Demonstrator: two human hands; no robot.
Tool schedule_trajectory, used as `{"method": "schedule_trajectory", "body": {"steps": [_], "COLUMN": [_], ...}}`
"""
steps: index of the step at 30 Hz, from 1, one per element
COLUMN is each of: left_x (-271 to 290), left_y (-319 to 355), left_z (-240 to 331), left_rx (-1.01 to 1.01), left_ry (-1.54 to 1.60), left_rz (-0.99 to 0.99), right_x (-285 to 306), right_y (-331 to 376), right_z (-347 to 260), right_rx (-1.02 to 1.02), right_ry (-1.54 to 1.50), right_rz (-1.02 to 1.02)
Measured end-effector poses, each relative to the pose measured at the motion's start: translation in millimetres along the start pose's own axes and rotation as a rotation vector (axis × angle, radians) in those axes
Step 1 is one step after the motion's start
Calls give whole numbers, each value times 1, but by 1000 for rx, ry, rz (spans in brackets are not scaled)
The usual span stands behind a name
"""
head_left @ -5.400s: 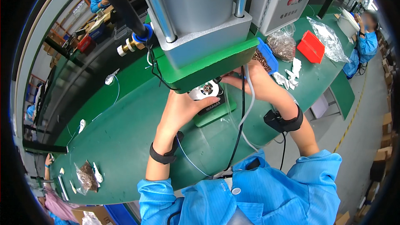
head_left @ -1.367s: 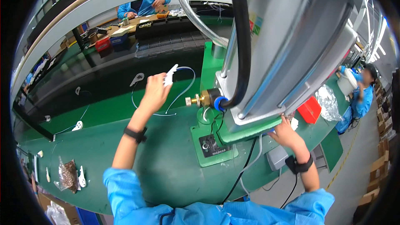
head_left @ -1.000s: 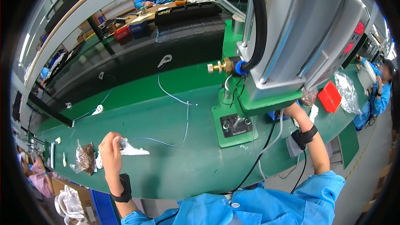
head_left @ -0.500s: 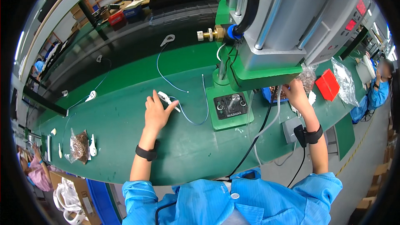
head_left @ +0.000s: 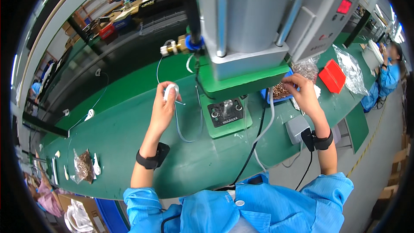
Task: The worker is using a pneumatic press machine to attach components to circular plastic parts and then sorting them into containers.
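My left hand [head_left: 162,111] is closed around a small white plastic housing [head_left: 171,91], held just above the green worktable. A thin pale-blue cable [head_left: 177,125] loops beside it toward the press. My right hand [head_left: 304,92] is at a blue bin [head_left: 284,99] of small copper-coloured metal parts [head_left: 280,89]. Its thumb and fingers are pinched together; whatever is between them is too small to make out. Between my hands stands a green and grey bench press [head_left: 246,82], with a black metal plate [head_left: 226,112] on its base.
A red bin [head_left: 332,77] and clear plastic bags [head_left: 351,71] lie right of the blue bin. A grey box [head_left: 297,128] with cables sits at the near edge. At left are a bag of metal parts [head_left: 85,166] and white pieces [head_left: 96,165]. Co-workers sit farther off.
My left hand, spread beside the white housing before, has closed on it and raised it. The right hand stays by the blue bin, fingers now drawn slightly up. The view has shifted.
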State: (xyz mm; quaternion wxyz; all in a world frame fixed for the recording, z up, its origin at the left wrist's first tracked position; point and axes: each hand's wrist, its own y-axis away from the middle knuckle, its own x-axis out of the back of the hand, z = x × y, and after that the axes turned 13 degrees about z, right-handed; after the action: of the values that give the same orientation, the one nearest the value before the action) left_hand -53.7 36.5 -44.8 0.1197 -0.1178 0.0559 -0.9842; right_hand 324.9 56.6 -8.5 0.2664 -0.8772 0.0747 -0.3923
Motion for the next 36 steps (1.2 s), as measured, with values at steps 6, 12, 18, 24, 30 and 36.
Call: {"method": "schedule_trajectory", "body": {"steps": [6,12,18,24,30,36], "left_x": [39,191,21,-62,-79,-80], "left_y": [22,89,57,31,33,30], "left_z": [110,109,101,85,77,78], "left_rx": [-378,-670,-260,-430,-664,-582], "left_ry": [0,-765,-342,-185,-573,-586], "left_rz": [529,1460,309,-77,-102,-170], "right_x": [28,24,2,5,1,-22], "right_y": [7,5,0,8,6,-2], "right_z": [-17,-16,-33,-36,-38,-50], "right_rx": [115,79,261,264,274,241], "right_ry": [-9,-121,-124,-144,-142,-187], "right_rz": [131,224,213,149,131,54]}}
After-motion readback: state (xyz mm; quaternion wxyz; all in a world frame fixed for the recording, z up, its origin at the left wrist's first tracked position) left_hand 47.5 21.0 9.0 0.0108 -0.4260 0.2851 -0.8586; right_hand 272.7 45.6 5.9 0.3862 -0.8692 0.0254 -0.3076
